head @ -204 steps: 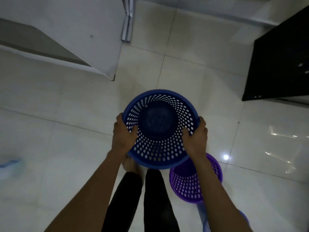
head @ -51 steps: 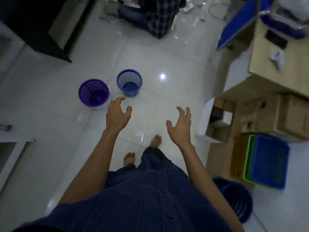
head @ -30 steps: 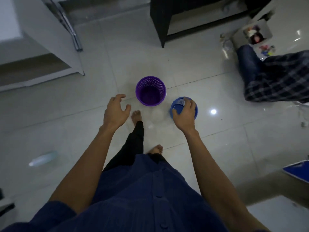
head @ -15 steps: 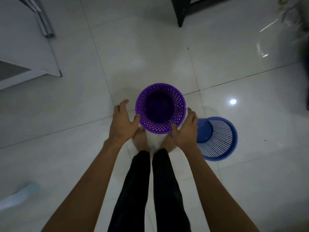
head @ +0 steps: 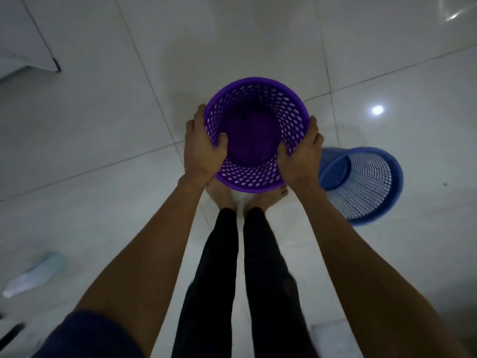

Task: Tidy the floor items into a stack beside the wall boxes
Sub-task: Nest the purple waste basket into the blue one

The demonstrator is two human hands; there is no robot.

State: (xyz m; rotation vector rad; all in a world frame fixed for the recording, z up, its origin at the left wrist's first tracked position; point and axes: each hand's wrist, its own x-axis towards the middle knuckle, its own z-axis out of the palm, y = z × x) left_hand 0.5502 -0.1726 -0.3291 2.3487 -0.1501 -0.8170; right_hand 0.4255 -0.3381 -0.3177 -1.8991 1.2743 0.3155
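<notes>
Entry, against 0.5 s ago: I logged both hands open then, flanking the purple basket (head: 247,174) with fingers spread. Now the left hand (head: 201,151) and right hand (head: 302,158) grip its rim from opposite sides, thumbs (head: 222,140) hooked inside the perforated wall and fingers wrapped outside. The basket reads larger on my feed, and its near edge now overlaps the toes (head: 283,191), which lay clear of it before. Whether it has left the floor I cannot tell

Against 1.0 s ago: the right hand has come off the blue basket (head: 361,184)

Against 6.8 s ago: the hands no longer carry the large blue basket
</notes>
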